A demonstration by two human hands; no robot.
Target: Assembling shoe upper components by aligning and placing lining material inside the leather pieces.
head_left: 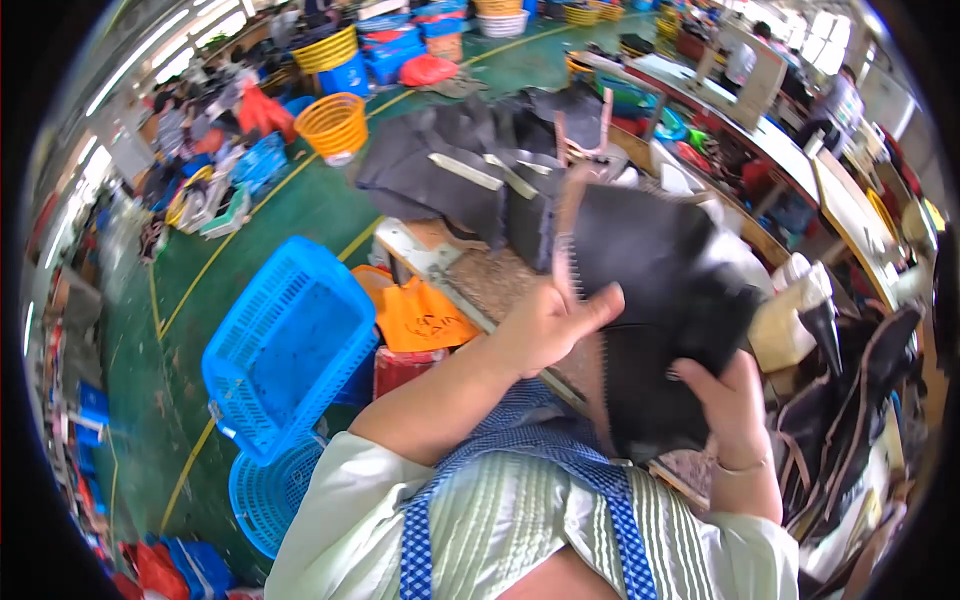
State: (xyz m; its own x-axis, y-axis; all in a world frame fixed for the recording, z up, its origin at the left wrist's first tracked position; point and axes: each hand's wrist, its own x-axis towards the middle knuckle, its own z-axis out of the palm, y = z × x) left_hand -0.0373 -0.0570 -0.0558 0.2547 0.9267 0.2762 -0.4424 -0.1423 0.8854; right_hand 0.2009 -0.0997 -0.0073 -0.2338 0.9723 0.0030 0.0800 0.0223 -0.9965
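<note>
Both hands hold a black leather piece [645, 255] up in front of me; its left edge is pale and toothed, and its right part is smeared by motion. My left hand [553, 328] is closed on that edge, with the thumb lying on the black face. Lower down at the right, my right hand [728, 400] grips the same piece, its thumb in front and its other fingers mostly hidden. Beyond my hands, more black leather pieces [430, 155] with pale strips lie heaped over the worktable [410, 245].
Left of the worktable are a blue rectangular basket [225, 375], a round blue basket [250, 505] and an orange bag [430, 318]. A cream plastic container [785, 340] stands at my right beside dark, pale-edged pieces [850, 400]. A yellow basket [332, 125] sits farther off.
</note>
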